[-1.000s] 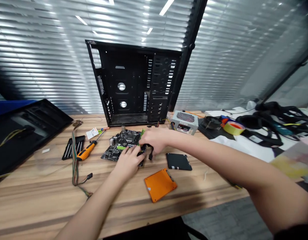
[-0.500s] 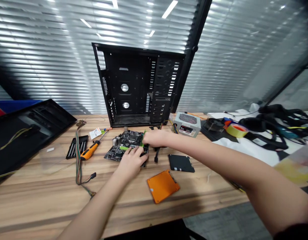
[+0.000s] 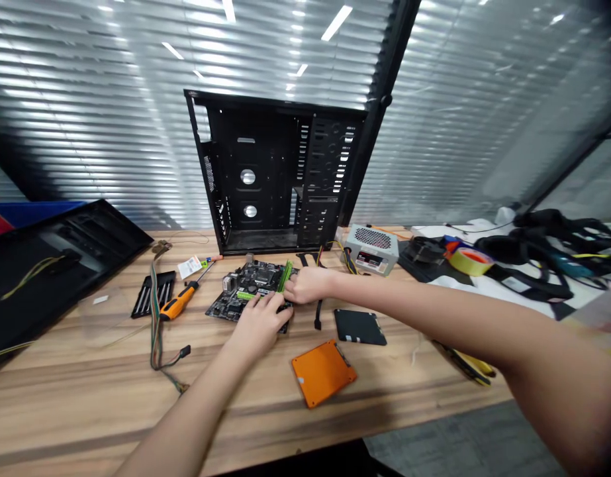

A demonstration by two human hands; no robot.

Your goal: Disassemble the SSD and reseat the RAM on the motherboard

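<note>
A green memory stick (image 3: 284, 276) stands in a slot on a black motherboard (image 3: 248, 289), near the board's right side. I cannot tell if it sits all the way down. The board lies flat on the wooden table (image 3: 87, 371), nearer the far edge than the near edge.

The right hand (image 3: 309, 285) is just beside the stick. Its fingers (image 3: 296, 285) are bunched and touch the stick's side, but I cannot tell if they pinch it. The left hand (image 3: 258, 320) lies over the board's near right corner, with its fingers (image 3: 273, 305) a bit spread on the board. It seems best for one hand to keep the board from sliding while any push on the stick stays even along its top, not at one end.

A black cable (image 3: 318, 311) lies just right of the right hand and could catch the fingers. A black drive (image 3: 359, 327) and an orange drive (image 3: 324, 373) lie nearby, toward the near edge. Left of the board are a screwdriver (image 3: 179, 302) with an orange handle and a black tray of bits (image 3: 153, 293). A black computer case (image 3: 280, 173) stands close behind the board, so a hand moving back would soon bump it.
</note>
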